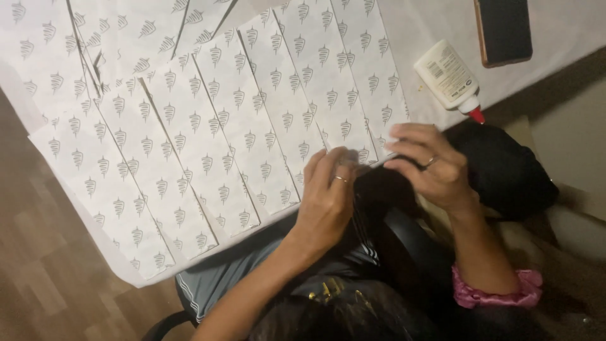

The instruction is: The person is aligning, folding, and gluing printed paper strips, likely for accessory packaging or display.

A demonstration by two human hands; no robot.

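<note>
Both hands meet at the near edge of the tabletop (410,25), over the lower end of the rightmost printed paper strip (341,82). Its long axis runs away from the person, up and slightly left. The left hand (328,199) lies curled beside the right hand (429,167), whose narrow grip pinches something thin; what it is stays blurred. A glue bottle (449,77) lies near the right hand.

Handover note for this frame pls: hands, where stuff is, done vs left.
Left hand: fingertips pressed on the near edge of a printed paper sheet.
Right hand: pinching the same edge; what it grips is blurred.
Glue bottle lies on the table, red cap on, beside a dark phone.
Done: printed sheets laid overlapping in a row.
Left: cannot tell from this view.
</note>
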